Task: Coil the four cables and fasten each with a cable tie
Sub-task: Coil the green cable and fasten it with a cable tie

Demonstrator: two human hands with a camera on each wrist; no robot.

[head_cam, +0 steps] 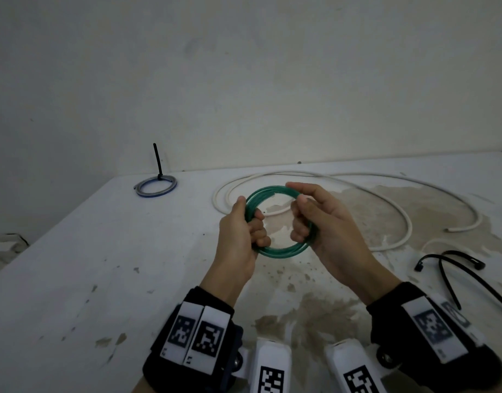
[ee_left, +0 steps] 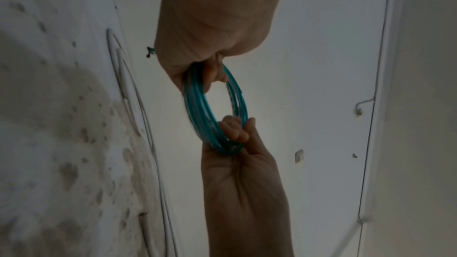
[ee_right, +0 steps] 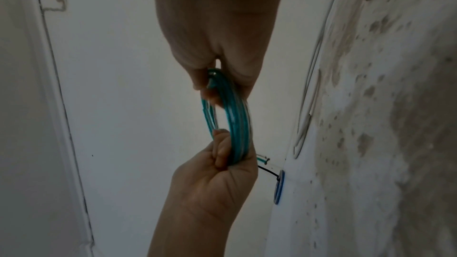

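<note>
Both hands hold the green coil [head_cam: 281,219] in the air above the table [head_cam: 102,265]. The left hand [head_cam: 241,236] has its fingers curled round the coil's left side; the right hand [head_cam: 320,219] curls its fingers through the ring on the right side, thumb laid along the top. The coil is a round ring of several turns, its opening facing the person.

Only the head view shows the rest of the table. Beyond the coil and to its right lies the white cable [head_cam: 343,194] in wide loose loops, uncoiled. Far left of the coil, by the table's back edge, the blue coil [head_cam: 156,186] lies flat, bound with a black tie [head_cam: 158,160] whose tail stands upright. Right of the coil, nearer the person, lie loose black ties [head_cam: 454,265].

The wrist views see the green coil edge-on, as a narrow oval with its long axis running from one hand to the other. The right wrist view alone shows a cut end of the green cable [ee_right: 262,159] sticking out past the left hand's grip, toward the blue coil.
</note>
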